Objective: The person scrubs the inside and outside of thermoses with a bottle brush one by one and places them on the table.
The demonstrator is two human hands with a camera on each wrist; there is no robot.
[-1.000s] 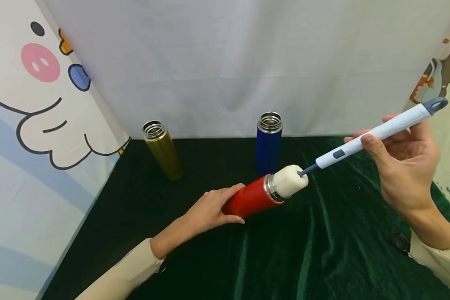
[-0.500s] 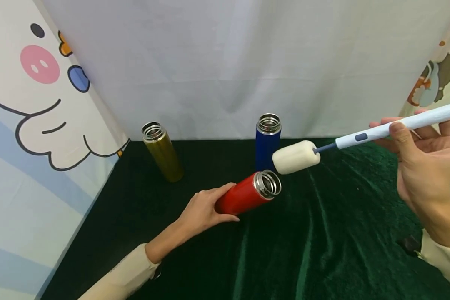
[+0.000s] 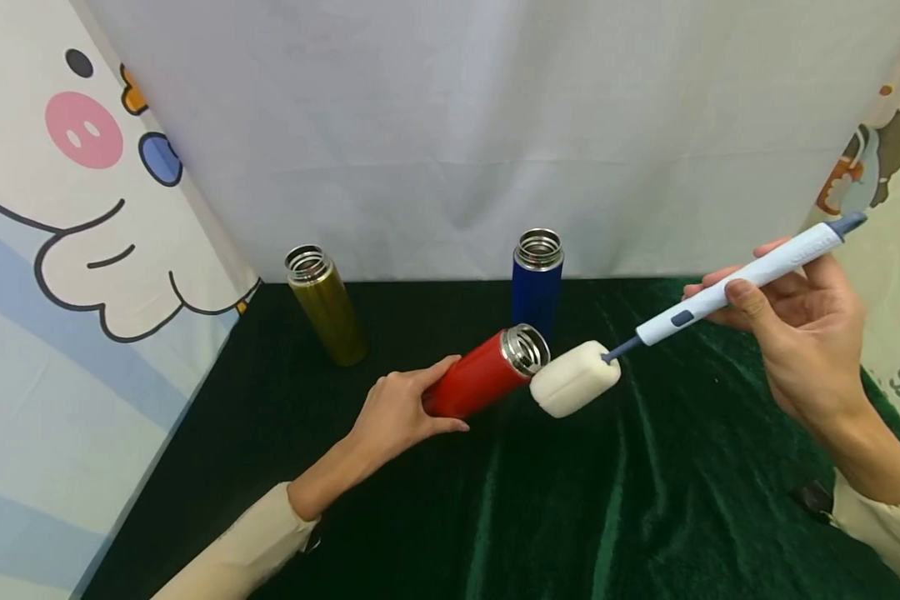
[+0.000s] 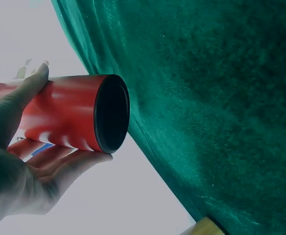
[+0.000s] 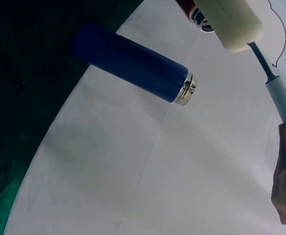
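Note:
My left hand point(image 3: 397, 412) grips the base end of a red flask point(image 3: 480, 375), tilted with its steel mouth point(image 3: 525, 348) up and to the right; in the left wrist view the fingers wrap the red flask point(image 4: 69, 117) near its dark bottom. My right hand point(image 3: 802, 333) pinches the pale blue handle of a bottle brush point(image 3: 742, 279). Its white sponge head point(image 3: 573, 379) hangs just right of and below the flask's mouth, outside it. The sponge head point(image 5: 231, 22) and handle point(image 5: 285, 110) also show in the right wrist view.
A blue flask point(image 3: 537, 279) stands open-topped behind the red one, also seen as the blue flask point(image 5: 133, 63). A gold flask point(image 3: 326, 304) stands at the back left. Dark green velvet point(image 3: 645, 500) covers the table; white and cartoon-printed curtains close it in.
The sponge head came out of the red flask, rose to the right, then dropped to just beside the mouth. The flask's mouth tilted higher in my left hand.

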